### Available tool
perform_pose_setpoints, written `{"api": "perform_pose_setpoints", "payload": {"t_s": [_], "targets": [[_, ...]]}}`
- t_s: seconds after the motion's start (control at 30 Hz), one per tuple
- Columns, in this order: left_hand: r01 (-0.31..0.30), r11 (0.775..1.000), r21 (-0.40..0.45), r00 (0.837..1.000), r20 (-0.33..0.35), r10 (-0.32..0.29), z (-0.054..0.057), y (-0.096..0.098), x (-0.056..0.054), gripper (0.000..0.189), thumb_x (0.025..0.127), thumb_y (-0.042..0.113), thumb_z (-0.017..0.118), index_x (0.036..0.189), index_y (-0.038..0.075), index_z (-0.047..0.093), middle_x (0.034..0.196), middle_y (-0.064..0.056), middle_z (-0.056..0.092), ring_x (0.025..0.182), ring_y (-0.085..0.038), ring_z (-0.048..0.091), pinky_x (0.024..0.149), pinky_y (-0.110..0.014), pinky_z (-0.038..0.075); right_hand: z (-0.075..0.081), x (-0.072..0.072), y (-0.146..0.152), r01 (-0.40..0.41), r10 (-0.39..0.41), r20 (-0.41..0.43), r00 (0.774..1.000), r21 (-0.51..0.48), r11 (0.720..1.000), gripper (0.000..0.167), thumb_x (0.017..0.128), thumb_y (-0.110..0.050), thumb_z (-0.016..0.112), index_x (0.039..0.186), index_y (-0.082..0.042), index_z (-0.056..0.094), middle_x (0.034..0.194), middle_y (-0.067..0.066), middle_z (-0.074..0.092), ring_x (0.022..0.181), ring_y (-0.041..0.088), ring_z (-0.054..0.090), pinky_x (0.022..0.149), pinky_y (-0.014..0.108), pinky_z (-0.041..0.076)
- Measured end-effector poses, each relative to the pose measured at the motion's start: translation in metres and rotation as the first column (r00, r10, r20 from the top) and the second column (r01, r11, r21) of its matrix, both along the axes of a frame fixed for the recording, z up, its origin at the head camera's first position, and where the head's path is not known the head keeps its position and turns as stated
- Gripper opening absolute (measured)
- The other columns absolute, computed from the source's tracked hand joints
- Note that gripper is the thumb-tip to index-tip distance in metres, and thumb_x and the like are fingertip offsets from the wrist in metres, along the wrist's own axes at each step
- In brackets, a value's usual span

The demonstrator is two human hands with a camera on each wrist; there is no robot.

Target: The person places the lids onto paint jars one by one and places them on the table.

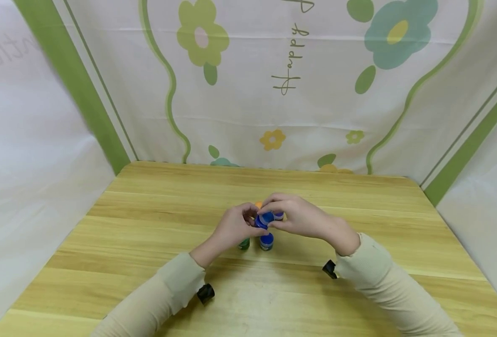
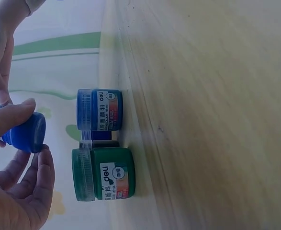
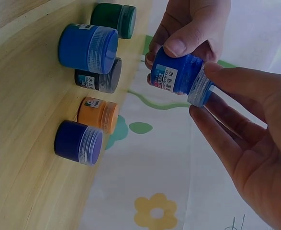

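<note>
Above the table, my left hand (image 1: 233, 228) grips the body of a small dark-blue paint jar (image 3: 168, 74), thumb on one side and fingers on the other. My right hand (image 1: 297, 216) pinches the jar's clear ribbed lid (image 3: 200, 92) between thumb and fingertips. The lid is at the jar's mouth, with blue threads showing between it and the labelled body. In the right wrist view the jar leans toward the right hand. Just below the hands stand a lighter blue paint jar (image 1: 266, 241) and a green paint jar (image 2: 114, 173), both with lids on.
Behind those two jars stand a dark paint jar (image 3: 98, 76), an orange paint jar (image 3: 92, 113) and a purple paint jar (image 3: 72, 142), all lidded. They share a wood-grain table (image 1: 147, 224). A flower-printed white curtain (image 1: 240, 103) hangs along its far edge.
</note>
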State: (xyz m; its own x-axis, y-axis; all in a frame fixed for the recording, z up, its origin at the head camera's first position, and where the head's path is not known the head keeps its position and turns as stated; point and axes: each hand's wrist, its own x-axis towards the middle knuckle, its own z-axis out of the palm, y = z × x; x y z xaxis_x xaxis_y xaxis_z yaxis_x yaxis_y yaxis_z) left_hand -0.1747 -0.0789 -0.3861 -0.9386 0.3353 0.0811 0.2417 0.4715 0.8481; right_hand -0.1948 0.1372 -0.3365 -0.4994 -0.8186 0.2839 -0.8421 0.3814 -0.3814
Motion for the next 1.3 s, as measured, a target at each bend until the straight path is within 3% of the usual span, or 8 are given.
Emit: {"api": "perform_pose_setpoints", "payload": {"t_s": [0.33, 0.57, 0.83, 1.07, 1.13, 1.3], "targets": [[0.019, 0.999, 0.026, 1.0, -0.015, -0.019, -0.0001, 0.0024, 0.0002, 0.033, 0.083, 0.015, 0.088, 0.111, 0.007, 0.073, 0.09, 0.003, 0.068, 0.079, -0.012, 0.061, 0.067, -0.026, 0.054, 0.0019, 0.0021, -0.0012, 0.011, -0.012, 0.023, 1.0, 0.039, 0.999, 0.029, 0.091, -0.006, 0.078, 0.119, -0.002, 0.074, 0.12, 0.008, 0.067, 0.102, 0.022, 0.067, 0.079, 0.035, 0.059], [0.023, 1.0, 0.013, 1.0, -0.01, -0.023, 0.0009, 0.0044, -0.0015, 0.033, 0.085, 0.019, 0.087, 0.112, 0.006, 0.075, 0.092, 0.002, 0.07, 0.08, -0.013, 0.063, 0.069, -0.027, 0.055, 0.003, 0.0057, -0.0016, 0.122, -0.122, -0.014, 0.992, 0.065, 0.99, 0.03, 0.094, -0.022, 0.078, 0.118, -0.004, 0.074, 0.106, 0.005, 0.07, 0.083, 0.014, 0.066, 0.07, 0.025, 0.055], [0.023, 0.999, 0.034, 1.0, 0.013, -0.023, 0.0, 0.0045, -0.0023, 0.036, 0.084, 0.02, 0.088, 0.114, 0.006, 0.075, 0.092, 0.001, 0.07, 0.08, -0.015, 0.063, 0.068, -0.028, 0.056, 0.005, 0.0074, 0.0002, 0.086, -0.081, -0.06, 0.995, 0.087, 0.992, 0.035, 0.089, -0.015, 0.082, 0.121, -0.004, 0.074, 0.108, 0.004, 0.07, 0.089, 0.016, 0.068, 0.074, 0.025, 0.057], [0.029, 0.999, 0.025, 1.0, 0.011, -0.029, -0.0022, 0.0061, -0.0043, 0.035, 0.085, 0.019, 0.087, 0.114, 0.005, 0.075, 0.09, 0.002, 0.069, 0.078, -0.013, 0.063, 0.067, -0.027, 0.056, 0.0051, 0.0081, -0.0005, 0.198, -0.195, -0.035, 0.98, 0.142, 0.97, 0.029, 0.094, -0.025, 0.079, 0.115, -0.006, 0.076, 0.103, 0.002, 0.07, 0.084, 0.014, 0.067, 0.071, 0.025, 0.056], [0.028, 0.999, 0.025, 0.999, 0.016, -0.028, -0.0024, 0.0057, -0.0046, 0.037, 0.084, 0.019, 0.088, 0.115, 0.005, 0.074, 0.091, 0.002, 0.069, 0.079, -0.013, 0.063, 0.068, -0.027, 0.056, 0.0046, 0.0076, 0.0006, 0.184, -0.18, -0.038, 0.983, 0.129, 0.974, 0.032, 0.092, -0.024, 0.08, 0.117, -0.006, 0.075, 0.109, 0.004, 0.07, 0.091, 0.018, 0.069, 0.076, 0.029, 0.058], [0.032, 0.999, 0.025, 0.999, 0.022, -0.032, -0.0034, 0.0037, -0.0055, 0.036, 0.084, 0.022, 0.088, 0.115, 0.009, 0.075, 0.091, 0.003, 0.069, 0.08, -0.014, 0.062, 0.067, -0.028, 0.055, 0.0014, 0.0043, 0.0034, 0.013, -0.009, -0.076, 0.997, 0.046, 0.999, 0.035, 0.087, -0.007, 0.083, 0.12, -0.004, 0.073, 0.12, 0.007, 0.068, 0.106, 0.022, 0.068, 0.086, 0.032, 0.058]]}}
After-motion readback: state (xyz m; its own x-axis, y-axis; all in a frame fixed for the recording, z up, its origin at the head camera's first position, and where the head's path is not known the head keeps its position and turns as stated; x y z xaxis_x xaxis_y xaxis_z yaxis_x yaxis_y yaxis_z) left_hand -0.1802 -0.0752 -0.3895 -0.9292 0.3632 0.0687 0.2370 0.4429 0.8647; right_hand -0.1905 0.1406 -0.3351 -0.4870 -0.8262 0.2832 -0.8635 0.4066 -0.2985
